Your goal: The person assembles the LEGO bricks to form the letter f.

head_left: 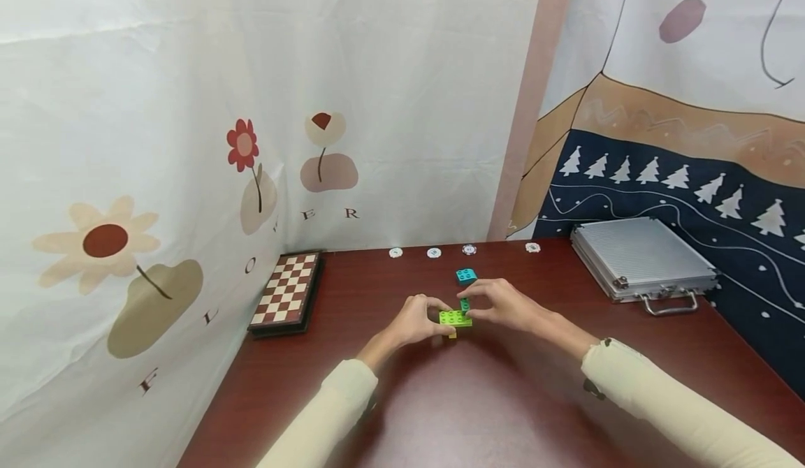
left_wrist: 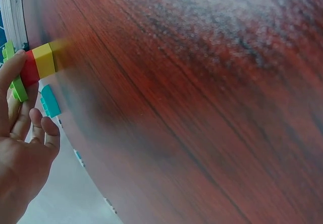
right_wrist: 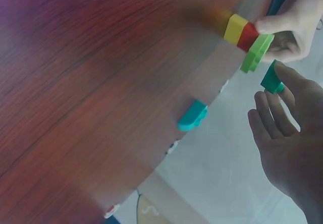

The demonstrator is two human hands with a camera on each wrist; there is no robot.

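A small stack stands on the dark wooden table: a lime green plate on a red brick on a yellow brick. My left hand grips this stack from the left; its fingers curl round the red and lime pieces. My right hand pinches a small dark green brick just above the right end of the lime plate. A teal brick lies loose on the table just behind the hands.
A folded chessboard lies at the left edge by the flowered cloth. A silver metal case sits at the right rear. Several poker chips line the back edge. Cloth backdrops close off the left, back and right.
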